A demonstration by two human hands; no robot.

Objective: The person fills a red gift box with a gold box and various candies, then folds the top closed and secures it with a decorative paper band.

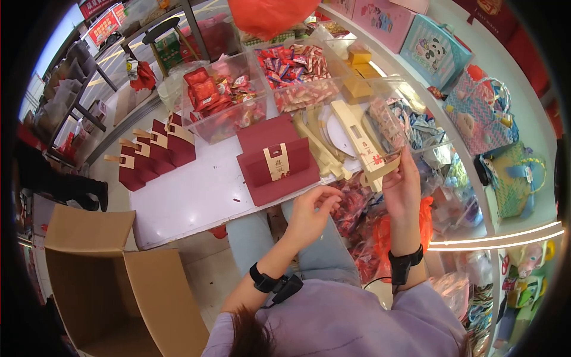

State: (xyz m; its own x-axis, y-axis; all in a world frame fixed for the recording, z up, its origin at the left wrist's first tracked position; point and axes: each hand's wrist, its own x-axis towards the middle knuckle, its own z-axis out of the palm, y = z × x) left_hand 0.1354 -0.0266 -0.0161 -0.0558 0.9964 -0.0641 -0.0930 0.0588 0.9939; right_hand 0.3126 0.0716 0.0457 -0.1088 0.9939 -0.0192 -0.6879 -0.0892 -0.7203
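Observation:
My right hand [402, 183] is closed on the end of a beige paper band [383, 171], at the right of the white table. Beside that band lies a stack of similar printed paper bands [355, 140] with red characters. My left hand [313, 215] hovers at the table's front edge, fingers loosely bent and apart, with nothing visible in them. Just left of it, a dark red gift box [253, 172] with a printed beige band across its front lies on the table. Plain folded beige strips [318, 146] are between the box and the stack.
Several red gift bags [157, 146] stand at the table's left. Clear bins of red packets [223, 116] and wrapped candy [306, 89] line the back. An open cardboard box [128, 256] is on the floor at left. Shelves with woven baskets [485, 110] run along the right.

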